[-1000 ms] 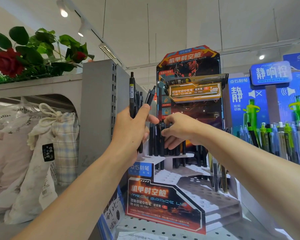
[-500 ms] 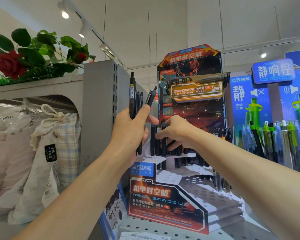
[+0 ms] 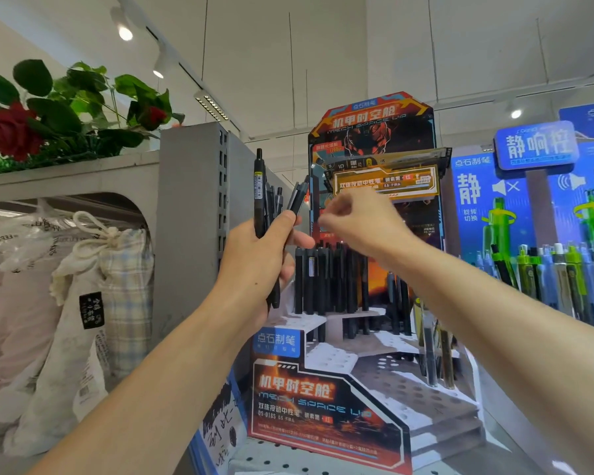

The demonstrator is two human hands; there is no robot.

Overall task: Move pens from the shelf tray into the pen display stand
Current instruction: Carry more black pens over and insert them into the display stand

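left hand (image 3: 258,265) gripped a bundle of pens (image 3: 266,214) | right hand (image 3: 359,222) beside it, fingers curled, seemingly empty (blurred) | display stand (image 3: 326,399) below both | risk: loose bundle slipped, toppling slotted pens (image 3: 326,282)

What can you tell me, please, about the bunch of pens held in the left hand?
The bunch of pens is several slim black click pens, plastic by the look, standing roughly upright and fanning apart at the top. The tallest, on the left, carries a yellow-and-white barcode label. The left hand grips them around their lower halves, thumb across the front, beside the display stand. Their tips poke out below the palm.
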